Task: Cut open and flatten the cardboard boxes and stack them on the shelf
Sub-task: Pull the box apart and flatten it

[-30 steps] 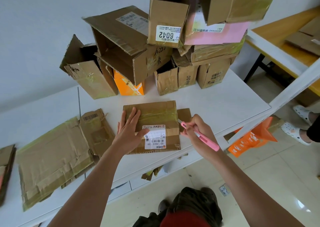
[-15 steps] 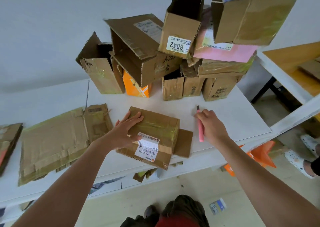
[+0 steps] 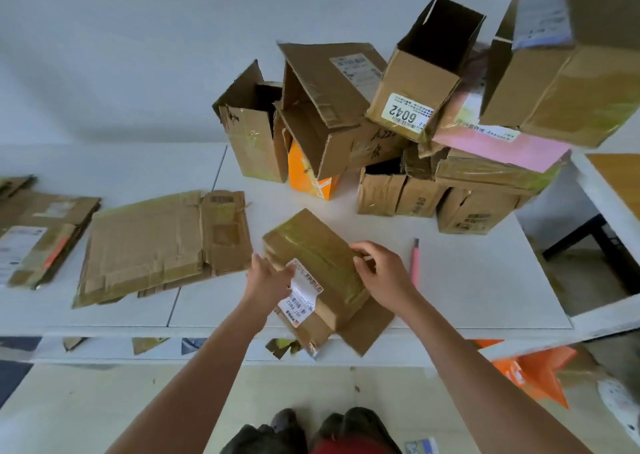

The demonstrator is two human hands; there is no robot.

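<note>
Far left: a small stack of flattened boxes (image 3: 38, 225) was seen lying on the white tabletop (image 3: 467, 280), partly cut off by the frame edge.
Left of centre: a larger flattened box (image 3: 156, 245), streaked with tape, was laid flat on the tabletop, just beside the taped box.
Centre: a taped box (image 3: 318, 263) with a white shipping label was held at the front edge of the tabletop, tilted, with one loose flap spread beneath it and jutting over the edge.
Left hand (image 3: 268, 280): it was laid against the left side of the taped box by the label, fingers reaching onto it; whether they were curled round it could not be told.
Right hand (image 3: 381, 273): it was placed on the right end of the taped box, fingers curled over the upper edge in a grip.
Right of the hands: a pink knife (image 3: 414, 263) was left lying on the tabletop, near the right hand but not touched by it.
Back, centre to right: a pile of opened boxes (image 3: 398, 134) was heaped on the tabletop, among them an orange box (image 3: 308, 176), a box bearing a label marked 6042 (image 3: 415, 86) and a pink box (image 3: 495, 141).
Lower right: orange packaging (image 3: 530, 370) was visible on the floor below the tabletop.
</note>
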